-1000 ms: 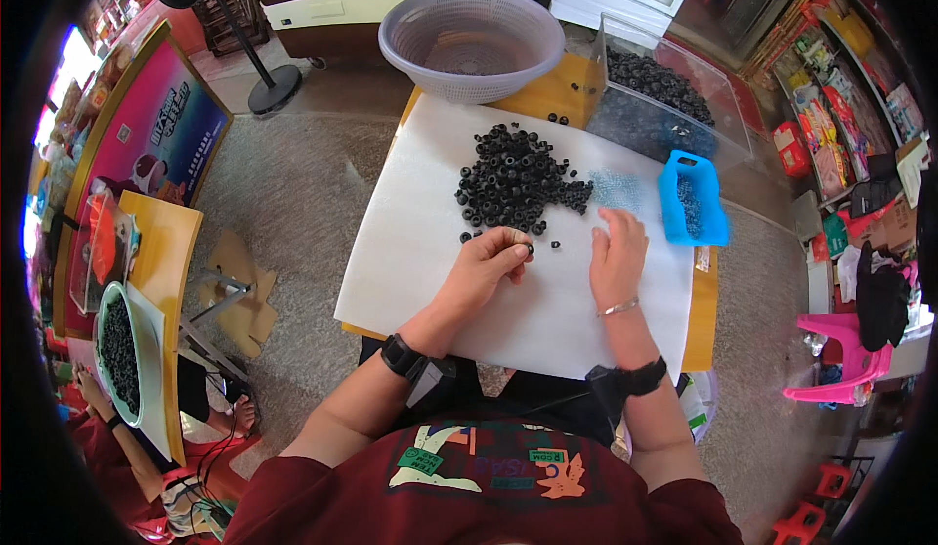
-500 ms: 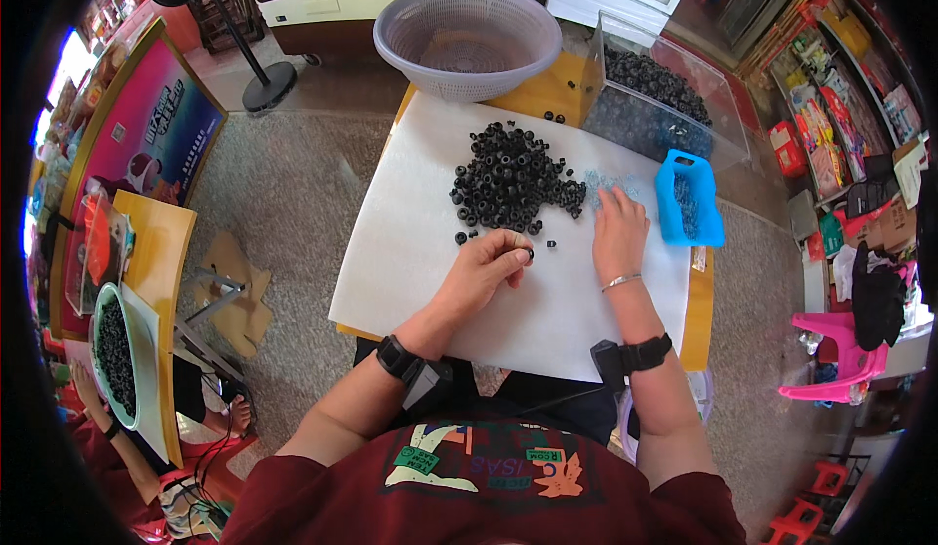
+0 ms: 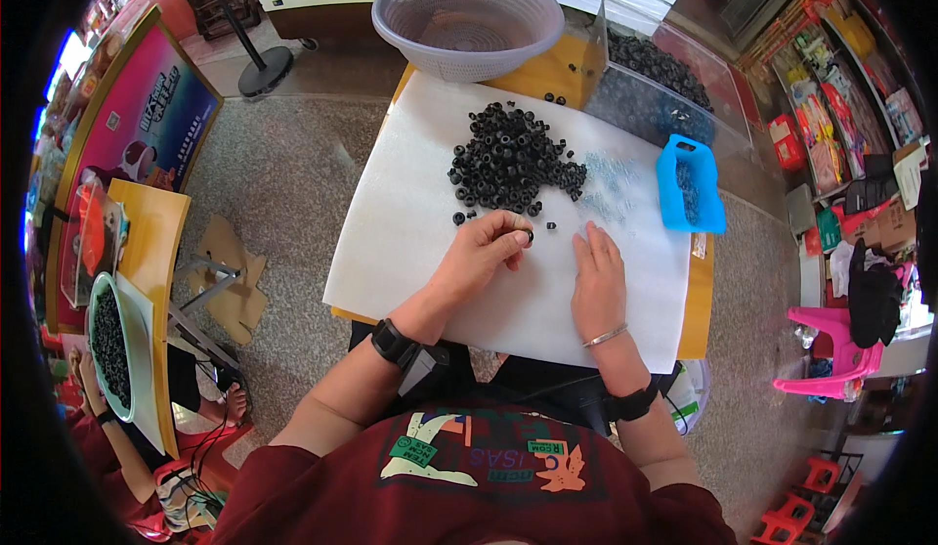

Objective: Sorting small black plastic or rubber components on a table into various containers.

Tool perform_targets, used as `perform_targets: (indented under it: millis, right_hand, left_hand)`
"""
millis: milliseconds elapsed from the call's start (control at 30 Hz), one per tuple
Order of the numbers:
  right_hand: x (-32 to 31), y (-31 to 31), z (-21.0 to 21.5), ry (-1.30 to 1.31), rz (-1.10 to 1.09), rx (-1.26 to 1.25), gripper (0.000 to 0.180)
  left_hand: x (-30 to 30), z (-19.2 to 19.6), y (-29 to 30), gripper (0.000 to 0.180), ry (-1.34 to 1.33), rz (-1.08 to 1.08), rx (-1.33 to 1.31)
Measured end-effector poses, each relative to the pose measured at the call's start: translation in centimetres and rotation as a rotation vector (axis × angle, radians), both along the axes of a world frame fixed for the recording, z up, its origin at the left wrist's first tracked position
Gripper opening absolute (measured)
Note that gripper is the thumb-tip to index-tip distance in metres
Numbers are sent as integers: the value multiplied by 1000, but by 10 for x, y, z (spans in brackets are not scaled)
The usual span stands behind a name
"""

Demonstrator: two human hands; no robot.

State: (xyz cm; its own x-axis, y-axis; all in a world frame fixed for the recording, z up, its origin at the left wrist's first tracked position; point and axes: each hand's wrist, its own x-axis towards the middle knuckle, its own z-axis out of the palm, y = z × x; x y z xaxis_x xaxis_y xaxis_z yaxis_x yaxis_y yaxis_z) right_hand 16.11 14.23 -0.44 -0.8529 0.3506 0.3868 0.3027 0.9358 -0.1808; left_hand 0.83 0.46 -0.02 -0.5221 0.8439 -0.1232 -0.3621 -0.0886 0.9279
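My left hand (image 3: 476, 258) pinches a small black ring-shaped piece (image 3: 530, 235) between thumb and forefinger, just above the white sheet. My right hand (image 3: 599, 286) is to its right, apart from it, fingers drawn together; whatever their tips hold is too small to make out. Beyond my left hand lies a heap of small black round pieces (image 3: 503, 159), many with a hole. Tiny clear bluish bits (image 3: 614, 188) lie scattered right of the heap. One loose black piece (image 3: 551, 225) rests between my hands.
White sheeting (image 3: 391, 213) covers the yellow table. A blue scoop-shaped tray (image 3: 672, 198) holds more small bits at right. Behind stand a grey plastic basket (image 3: 469, 66) and a clear bin (image 3: 635, 105) of black pieces. Another person's hand (image 3: 90, 379) is by a green-rimmed basin (image 3: 132, 389) at far left.
My right hand has drawn back from the scattered bluish bits, nearer to me and a little left. My left hand keeps its pinch on the black piece. The view has shifted slightly.
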Motion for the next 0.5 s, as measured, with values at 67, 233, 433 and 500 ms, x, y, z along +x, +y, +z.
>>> perform_targets:
  millis: [67, 233, 433, 500]
  right_hand:
    - [6, -5, 2, 3, 7, -21, 38]
    - [24, -11, 4, 9, 79, -69, 36]
    - [46, 23, 3, 323, -264, -76, 30]
    - [50, 40, 0, 292, -309, -163, 30]
  left_hand:
    - [0, -1, 0, 15, -1, 2, 9]
    - [0, 1, 0, 14, -7, -3, -17]
    - [0, 1, 0, 13, -17, -2, -5]
    - [0, 1, 0, 13, -20, 1, -10]
